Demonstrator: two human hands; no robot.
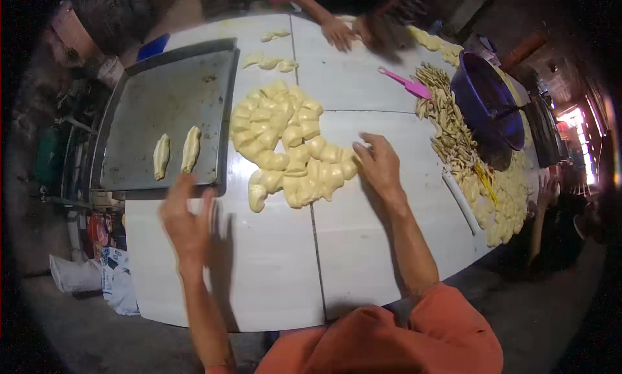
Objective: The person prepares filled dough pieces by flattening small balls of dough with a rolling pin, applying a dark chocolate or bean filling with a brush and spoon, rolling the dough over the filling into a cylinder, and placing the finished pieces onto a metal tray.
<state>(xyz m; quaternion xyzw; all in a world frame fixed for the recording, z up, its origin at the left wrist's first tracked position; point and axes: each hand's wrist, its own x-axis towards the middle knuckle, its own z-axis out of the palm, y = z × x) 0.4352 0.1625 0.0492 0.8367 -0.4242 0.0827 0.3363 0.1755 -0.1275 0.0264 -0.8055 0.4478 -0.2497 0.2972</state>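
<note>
My left hand [184,212] is over the near edge of a dark metal baking tray [149,102], open and slightly blurred, thumb apart from the fingers. Its fingertips are at the lower end of a long shaped dough piece [191,148]; whether they touch it I cannot tell. A second long dough piece [161,157] lies to its left on the tray. My right hand [381,166] is open at the right edge of a cluster of pale yellow dough pieces [278,124], fingers bent and holding nothing. The cluster lies on the white tabletop [259,264] between my hands.
Across the table are another person's hands [343,34], near small dough strips [272,63]. At the right stand a purple basin [483,92], a heap of brownish finger-shaped pieces [447,115], a pink scoop [405,82], a white bar-shaped tool [461,202] and more dough [499,212].
</note>
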